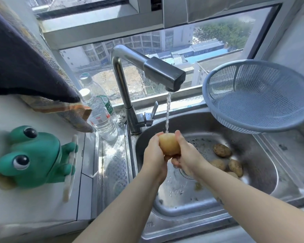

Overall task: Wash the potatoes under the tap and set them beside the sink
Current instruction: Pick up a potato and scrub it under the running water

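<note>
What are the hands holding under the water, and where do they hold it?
A pale yellow, rounded potato. The left hand grips its left side; the right hand wraps its right side and underside, under water from the silver metal tap.

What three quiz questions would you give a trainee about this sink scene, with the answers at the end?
1. True or false: water from the tap falls onto the potato gripped by the left hand and right hand.
2. Multiple choice: the blue strainer basket is A) down in the basin, B) propped at the back right corner of the sink, C) on the counter left of the tap.
3. Fill in: the other potatoes lie in the basin on the ___ side of the hands.
Key: 1 true; 2 B; 3 right.
</note>
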{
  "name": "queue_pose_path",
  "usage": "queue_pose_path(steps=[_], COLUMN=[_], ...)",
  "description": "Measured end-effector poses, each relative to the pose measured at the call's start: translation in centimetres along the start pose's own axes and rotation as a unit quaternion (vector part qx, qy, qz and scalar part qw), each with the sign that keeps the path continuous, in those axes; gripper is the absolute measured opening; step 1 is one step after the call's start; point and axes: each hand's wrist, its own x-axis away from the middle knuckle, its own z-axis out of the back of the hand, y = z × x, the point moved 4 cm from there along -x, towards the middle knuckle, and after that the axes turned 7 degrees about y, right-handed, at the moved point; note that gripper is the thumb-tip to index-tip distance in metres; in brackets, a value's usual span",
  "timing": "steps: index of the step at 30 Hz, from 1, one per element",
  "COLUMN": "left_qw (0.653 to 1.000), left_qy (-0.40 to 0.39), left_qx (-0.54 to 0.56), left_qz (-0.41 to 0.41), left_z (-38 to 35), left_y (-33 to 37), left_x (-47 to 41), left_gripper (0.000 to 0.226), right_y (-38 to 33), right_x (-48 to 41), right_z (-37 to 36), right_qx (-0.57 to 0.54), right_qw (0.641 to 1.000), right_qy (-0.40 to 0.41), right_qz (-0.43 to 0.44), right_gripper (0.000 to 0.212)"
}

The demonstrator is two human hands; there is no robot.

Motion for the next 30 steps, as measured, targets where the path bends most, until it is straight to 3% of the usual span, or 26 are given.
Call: queue_pose_path(steps=[2,4,7,10,14,17,20,25,30], left_qw=[0.991,0.974,0.95,0.952,0.977,0.997,0.993,0.983,0.983], left_qy=[-0.042,-0.118,-0.21,-0.19,-0.063,0.022,0.086,0.085,0.087], left_qx=[-0.103,-0.163,-0.193,-0.185,-0.149,-0.033,0.07,0.099,0.1], left_qz=[-0.073,-0.108,-0.128,-0.152,-0.137,-0.06,0.046,0.129,0.125], left_z=[0.2,0.5,0.6,0.0,-0.3,0.3,1.3,2.5,2.6], left_y=[-0.1,-0.4,-0.7,-0.4,-0.4,-0.3,0.0,-0.1,-0.9], left_x=[0.1,-0.2,-0.3,-0.2,-1.2,-1.9,-2.6,-3.2,-1.6], left_gripper=[0.021,0.029,0.055,0.056,0.048,0.017,0.015,0.014,0.024], right_y=[0.8,1.0,1.2,1.1,0.5,-0.1,0.0,-0.2,0.0], right_x=[0.0,0.3,0.4,0.6,0.4,0.6,1.0,1.8,2.2], right_z=[0.0,0.0,0.3,0.2,-0.3,-1.1,-1.7,-2.0,-0.8], right_qx=[-0.106,-0.128,-0.134,-0.15,-0.13,-0.065,0.026,0.13,0.194], right_qw=[0.987,0.974,0.964,0.959,0.976,0.994,0.998,0.981,0.974], right_qy=[-0.013,-0.036,-0.028,-0.017,-0.006,-0.016,-0.055,-0.128,-0.057], right_qz=[-0.121,-0.185,-0.23,-0.241,-0.172,-0.091,-0.014,0.062,0.099], right_gripper=[0.062,0.068,0.066,0.065,0.058,0.053,0.048,0.026,0.048])
